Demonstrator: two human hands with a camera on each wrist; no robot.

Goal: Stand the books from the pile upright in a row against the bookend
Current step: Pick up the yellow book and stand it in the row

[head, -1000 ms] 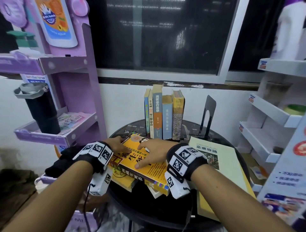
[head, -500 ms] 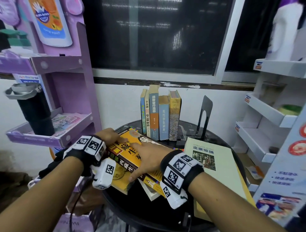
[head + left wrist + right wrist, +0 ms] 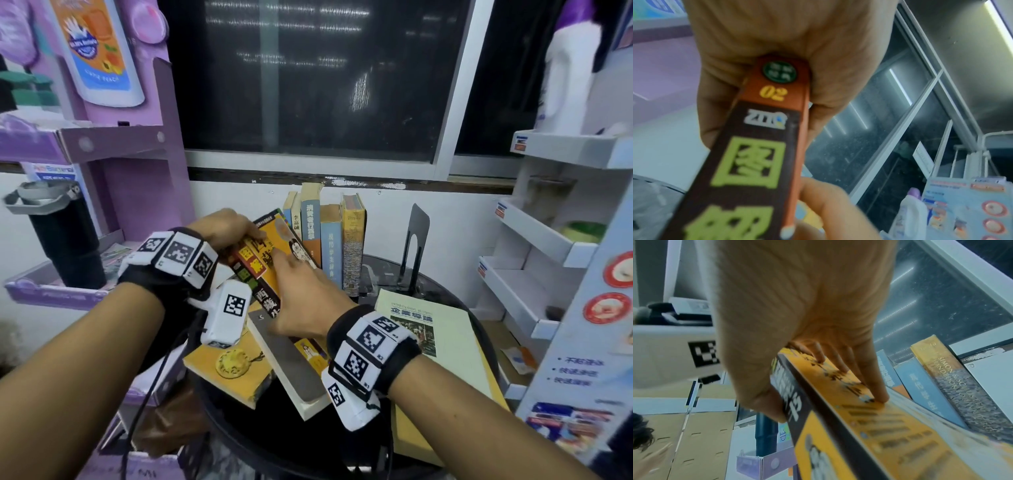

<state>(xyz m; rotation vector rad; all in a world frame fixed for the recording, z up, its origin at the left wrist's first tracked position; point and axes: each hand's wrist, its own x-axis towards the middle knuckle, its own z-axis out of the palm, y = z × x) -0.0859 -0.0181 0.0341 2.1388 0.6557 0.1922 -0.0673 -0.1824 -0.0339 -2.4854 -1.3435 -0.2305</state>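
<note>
Both hands hold an orange book (image 3: pixel 274 246) with a brown spine, tilted, above the pile. My left hand (image 3: pixel 226 228) grips its upper end, the spine (image 3: pixel 764 146) running out of the palm (image 3: pixel 781 40). My right hand (image 3: pixel 301 294) pinches the book (image 3: pixel 849 426), thumb on the spine and fingers (image 3: pixel 875 391) on the cover. Just behind, several books (image 3: pixel 330 240) stand upright in a row (image 3: pixel 937 391). The black bookend (image 3: pixel 415 246) stands apart to their right. The pile holds a yellow book (image 3: pixel 233 368) and a grey-covered book (image 3: pixel 291 363).
A large pale green book (image 3: pixel 445 342) lies flat at the right of the round black table (image 3: pixel 260 431). A purple shelf with a black tumbler (image 3: pixel 65 240) stands at the left, a white rack (image 3: pixel 548 240) at the right. Wall and window lie behind the row.
The orange book has come up off the pile and tipped toward upright, nearer the row. Both hands rose with it; the grey-covered book beneath now shows.
</note>
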